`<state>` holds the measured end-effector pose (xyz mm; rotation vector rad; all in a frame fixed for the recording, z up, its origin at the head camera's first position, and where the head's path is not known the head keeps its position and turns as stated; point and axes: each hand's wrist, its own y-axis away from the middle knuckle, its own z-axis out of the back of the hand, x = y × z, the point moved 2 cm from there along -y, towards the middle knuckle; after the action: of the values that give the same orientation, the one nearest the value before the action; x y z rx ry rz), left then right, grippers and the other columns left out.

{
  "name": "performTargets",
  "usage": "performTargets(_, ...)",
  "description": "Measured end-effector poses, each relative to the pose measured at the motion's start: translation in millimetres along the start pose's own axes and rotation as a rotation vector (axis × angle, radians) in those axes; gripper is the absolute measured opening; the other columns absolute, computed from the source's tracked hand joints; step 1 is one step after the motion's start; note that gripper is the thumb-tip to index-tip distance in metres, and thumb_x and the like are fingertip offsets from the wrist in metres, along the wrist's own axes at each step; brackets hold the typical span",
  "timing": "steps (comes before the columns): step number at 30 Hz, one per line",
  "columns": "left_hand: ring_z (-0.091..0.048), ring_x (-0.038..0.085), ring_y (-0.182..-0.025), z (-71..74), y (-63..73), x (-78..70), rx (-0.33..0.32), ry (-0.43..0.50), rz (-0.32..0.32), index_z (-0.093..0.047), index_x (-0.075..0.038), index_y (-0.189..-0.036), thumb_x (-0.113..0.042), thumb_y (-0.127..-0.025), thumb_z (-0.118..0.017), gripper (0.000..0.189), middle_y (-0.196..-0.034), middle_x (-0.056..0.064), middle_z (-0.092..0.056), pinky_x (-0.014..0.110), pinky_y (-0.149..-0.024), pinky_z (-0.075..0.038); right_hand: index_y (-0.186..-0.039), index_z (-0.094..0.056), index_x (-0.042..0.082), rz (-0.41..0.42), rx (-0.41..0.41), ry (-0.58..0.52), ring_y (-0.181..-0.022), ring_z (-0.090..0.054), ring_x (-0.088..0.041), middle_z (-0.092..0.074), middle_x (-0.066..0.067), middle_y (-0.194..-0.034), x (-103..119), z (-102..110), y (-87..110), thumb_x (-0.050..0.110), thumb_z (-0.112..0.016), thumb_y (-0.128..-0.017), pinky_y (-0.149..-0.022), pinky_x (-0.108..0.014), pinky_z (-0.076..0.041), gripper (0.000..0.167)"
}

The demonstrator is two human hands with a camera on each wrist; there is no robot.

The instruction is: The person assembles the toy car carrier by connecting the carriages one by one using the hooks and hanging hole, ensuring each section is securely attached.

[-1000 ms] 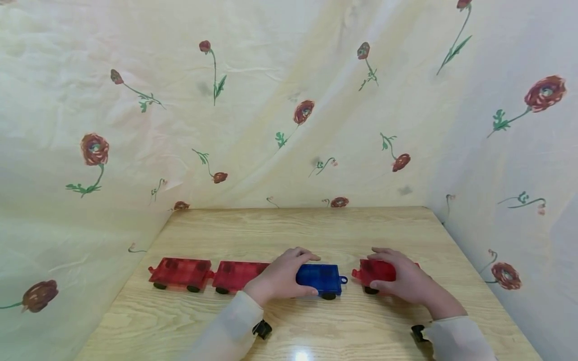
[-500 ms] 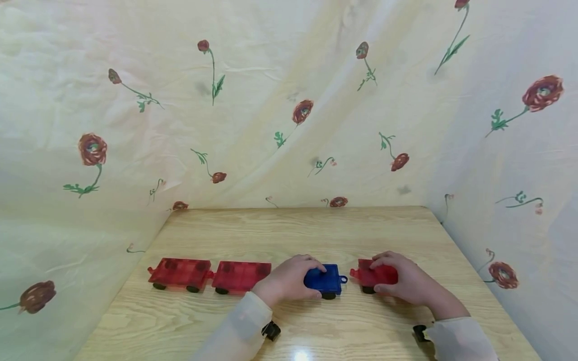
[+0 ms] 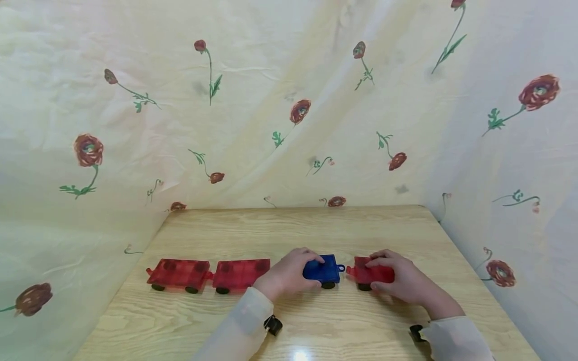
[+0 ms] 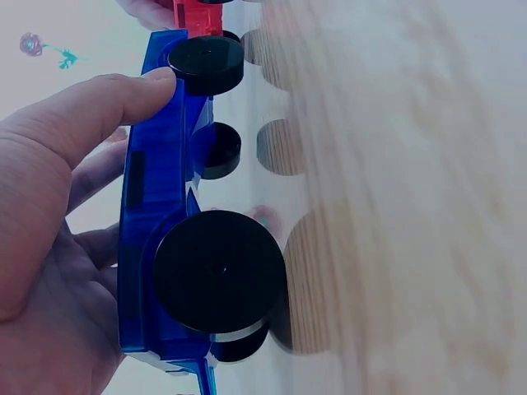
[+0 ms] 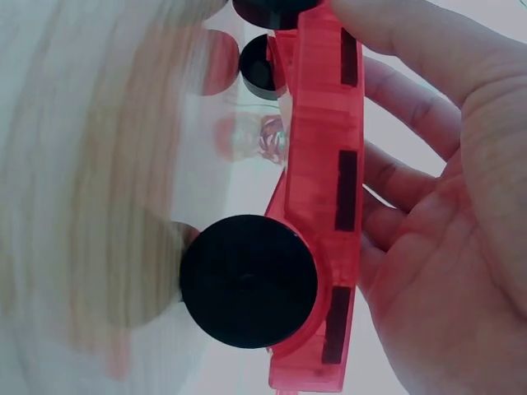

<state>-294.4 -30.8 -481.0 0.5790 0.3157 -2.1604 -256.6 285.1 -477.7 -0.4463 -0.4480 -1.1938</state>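
Observation:
A blue see-through toy train car point(image 3: 326, 269) with black wheels is gripped by my left hand point(image 3: 288, 275), thumb on the near side and fingers over the top and far side. My right hand point(image 3: 402, 279) holds a red see-through toy train car point(image 3: 371, 273) the same way. The blue car's ring point(image 3: 341, 268) and the red car's hook point(image 3: 349, 271) face each other closely; whether they touch I cannot tell. In the left wrist view, the thumb presses the blue car's side point(image 4: 156, 181). In the right wrist view, the palm lies behind the red car point(image 5: 325, 140).
Two more red toy train cars stand in line at the left, the outer one point(image 3: 182, 274) hooked close to the inner one point(image 3: 241, 275). All are on a wooden tabletop point(image 3: 289, 228). Flowered cloth point(image 3: 253, 125) hangs behind and at both sides.
My left hand first shifted right along the blue car, then moved it slightly away from me. The right hand brought its red car slightly left, narrowing the gap between ring and hook.

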Motion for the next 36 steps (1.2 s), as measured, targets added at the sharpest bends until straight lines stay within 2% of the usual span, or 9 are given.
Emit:
performTargets(6, -0.052, 0.018, -0.132, -0.5, -5.5, 2.1, -0.028, 0.039, 0.0, -0.063, -0.037, -0.14, -0.045, -0.092, -0.081, 0.052, -0.145, -0.008, -0.054, 0.043, -0.105, -0.052, -0.127, -0.076, 0.023, -0.024, -0.022, 0.059, -0.13, -0.05, -0.045, -0.057, -0.012, -0.143, 0.1, -3.1, -0.4, 0.029, -0.09, -0.085, -0.091, -0.064, -0.056, 0.045)
performTargets(12, -0.052, 0.018, -0.131, -0.8, -6.6, 3.4, -0.047, 0.05, -0.012, -0.062, -0.037, -0.141, -0.044, -0.093, -0.081, 0.052, -0.143, -0.009, -0.054, 0.043, -0.105, -0.052, -0.128, -0.076, 0.022, -0.013, -0.034, 0.07, -0.131, -0.049, -0.046, -0.057, -0.013, -0.145, 0.7, -4.9, -1.3, 0.029, -0.089, -0.086, -0.093, -0.065, -0.054, 0.045)
performTargets(18, -0.049, 0.017, -0.136, -2.8, -7.6, 1.2, -0.028, 0.027, -0.039, -0.061, -0.037, -0.143, -0.045, -0.094, -0.079, 0.053, -0.146, -0.01, -0.053, 0.043, -0.11, -0.049, -0.126, -0.077, 0.022, 0.026, -0.045, 0.071, -0.131, -0.051, -0.045, -0.058, -0.012, -0.144, 2.2, -5.5, -1.0, 0.029, -0.089, -0.087, -0.098, -0.067, -0.05, 0.042)
performTargets(24, -0.048, 0.015, -0.138, -4.9, -9.0, -1.8, -0.023, 0.021, -0.066, -0.061, -0.037, -0.142, -0.044, -0.094, -0.079, 0.052, -0.147, -0.011, -0.051, 0.041, -0.112, -0.046, -0.126, -0.077, 0.024, 0.013, -0.034, 0.066, -0.134, -0.05, -0.046, -0.057, -0.012, -0.147, 2.1, -6.6, -1.1, 0.03, -0.088, -0.087, -0.099, -0.068, -0.049, 0.041)
performTargets(36, -0.046, 0.018, -0.14, -5.6, -8.2, -3.8, -0.007, 0.03, -0.052, -0.061, -0.037, -0.143, -0.043, -0.094, -0.079, 0.052, -0.15, -0.011, -0.05, 0.044, -0.113, -0.045, -0.126, -0.077, 0.024, 0.017, -0.017, 0.05, -0.134, -0.051, -0.045, -0.057, -0.011, -0.148, 2.4, -3.6, 0.6, 0.029, -0.088, -0.088, -0.1, -0.067, -0.049, 0.04)
